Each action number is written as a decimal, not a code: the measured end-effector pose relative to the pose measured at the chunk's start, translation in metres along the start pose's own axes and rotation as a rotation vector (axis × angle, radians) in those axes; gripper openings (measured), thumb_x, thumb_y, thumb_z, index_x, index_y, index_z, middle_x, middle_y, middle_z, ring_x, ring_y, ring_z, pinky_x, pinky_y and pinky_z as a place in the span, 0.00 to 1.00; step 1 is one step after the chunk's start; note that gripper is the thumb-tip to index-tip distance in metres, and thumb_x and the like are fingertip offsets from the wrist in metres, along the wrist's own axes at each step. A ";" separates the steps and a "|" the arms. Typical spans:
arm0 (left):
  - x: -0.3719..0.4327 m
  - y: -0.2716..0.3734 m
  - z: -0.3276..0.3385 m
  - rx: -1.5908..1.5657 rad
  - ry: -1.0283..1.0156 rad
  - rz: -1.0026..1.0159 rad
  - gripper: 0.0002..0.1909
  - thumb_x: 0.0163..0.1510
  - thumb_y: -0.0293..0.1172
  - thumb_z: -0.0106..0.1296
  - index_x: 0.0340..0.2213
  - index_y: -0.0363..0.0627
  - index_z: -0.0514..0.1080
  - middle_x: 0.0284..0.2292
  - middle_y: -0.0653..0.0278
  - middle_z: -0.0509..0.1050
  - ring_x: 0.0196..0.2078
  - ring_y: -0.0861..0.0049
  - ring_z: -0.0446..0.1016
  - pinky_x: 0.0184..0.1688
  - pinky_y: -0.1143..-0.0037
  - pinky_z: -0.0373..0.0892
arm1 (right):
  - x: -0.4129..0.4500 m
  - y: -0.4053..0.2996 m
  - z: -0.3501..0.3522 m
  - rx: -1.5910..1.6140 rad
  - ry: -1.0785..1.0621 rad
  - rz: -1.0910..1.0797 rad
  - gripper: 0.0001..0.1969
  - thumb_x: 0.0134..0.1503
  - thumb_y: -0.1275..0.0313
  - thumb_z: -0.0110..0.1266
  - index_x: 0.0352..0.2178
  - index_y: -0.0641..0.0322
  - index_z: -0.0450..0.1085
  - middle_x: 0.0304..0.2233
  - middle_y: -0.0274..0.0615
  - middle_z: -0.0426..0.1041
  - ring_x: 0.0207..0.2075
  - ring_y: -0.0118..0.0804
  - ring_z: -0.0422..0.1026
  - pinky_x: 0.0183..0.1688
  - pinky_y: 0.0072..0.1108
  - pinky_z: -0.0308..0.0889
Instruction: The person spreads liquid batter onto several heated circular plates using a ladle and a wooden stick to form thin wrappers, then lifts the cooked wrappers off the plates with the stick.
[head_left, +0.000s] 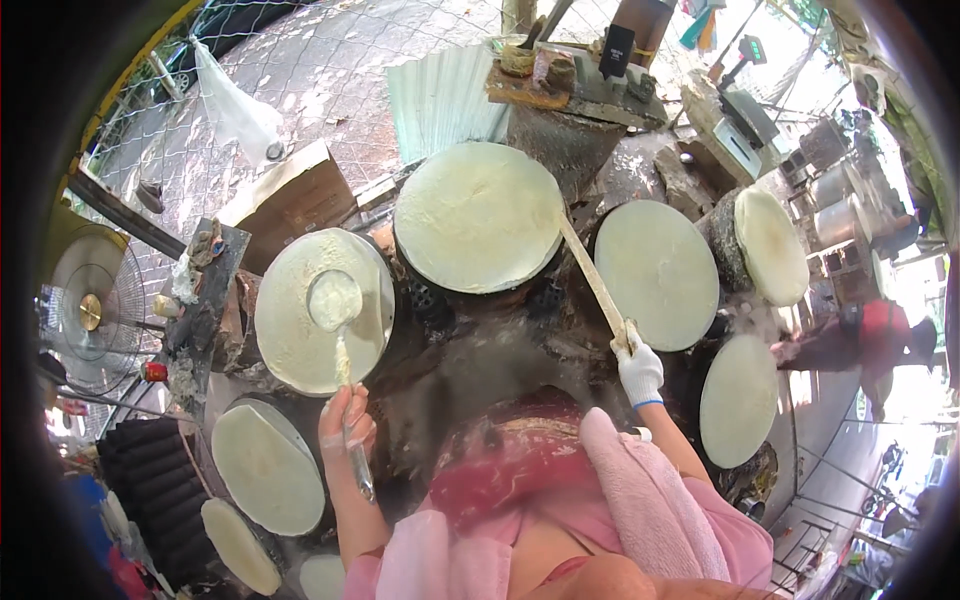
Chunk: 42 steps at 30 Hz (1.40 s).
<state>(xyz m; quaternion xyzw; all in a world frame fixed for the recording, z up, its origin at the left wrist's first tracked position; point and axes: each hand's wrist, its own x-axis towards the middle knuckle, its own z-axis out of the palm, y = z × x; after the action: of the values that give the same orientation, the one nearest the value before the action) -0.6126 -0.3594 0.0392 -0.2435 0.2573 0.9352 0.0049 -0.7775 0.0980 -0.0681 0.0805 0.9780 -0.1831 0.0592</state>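
My left hand (346, 418), bare and marked with batter, is closed around the handle of a metal ladle (335, 300). The ladle's round bowl rests over the pale batter on the round griddle (285, 322) at left. In a white glove, my right hand (637, 364) grips a long flat wooden stick (592, 277). The stick's far end meets the right rim of the large centre griddle (476, 217), which is covered by a pale sheet. Right of the stick lies another coated griddle (657, 274).
More pale-coated rounds stand at right (739, 401) and lower left (268, 465). A fan (90, 311) is at far left, near a cardboard box (300, 202). Wire fencing and a cluttered ledge (577, 97) lie beyond. Another person (885, 337) is at far right. Haze hangs over the middle.
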 end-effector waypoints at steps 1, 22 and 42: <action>0.000 0.001 -0.003 -0.037 0.013 0.020 0.17 0.64 0.37 0.35 0.38 0.33 0.66 0.15 0.73 0.59 0.07 0.85 0.55 0.09 0.83 0.51 | 0.013 -0.008 -0.001 -0.006 0.001 -0.010 0.26 0.54 0.54 0.51 0.55 0.39 0.61 0.29 0.54 0.74 0.30 0.55 0.74 0.33 0.38 0.68; -0.079 -0.082 0.079 -0.555 0.226 0.611 0.18 0.65 0.34 0.29 0.41 0.25 0.60 0.15 0.70 0.59 0.07 0.87 0.56 0.10 0.82 0.48 | 0.367 -0.224 0.048 0.494 -0.486 -0.615 0.20 0.43 0.74 0.58 0.41 0.68 0.71 0.33 0.40 0.77 0.34 0.29 0.74 0.39 0.19 0.67; -0.056 0.022 -0.069 -0.125 0.297 0.285 0.15 0.62 0.35 0.40 0.37 0.31 0.65 0.15 0.72 0.63 0.06 0.88 0.53 0.07 0.82 0.49 | 0.180 -0.181 -0.223 0.769 -0.133 -0.003 0.16 0.42 0.65 0.64 0.33 0.56 0.69 0.18 0.26 0.66 0.11 0.18 0.54 0.11 0.14 0.49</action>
<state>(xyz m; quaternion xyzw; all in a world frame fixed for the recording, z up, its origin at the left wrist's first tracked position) -0.5353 -0.4054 0.0233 -0.3399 0.2286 0.8943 -0.1803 -1.0054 0.0376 0.1754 0.0834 0.8321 -0.5412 0.0875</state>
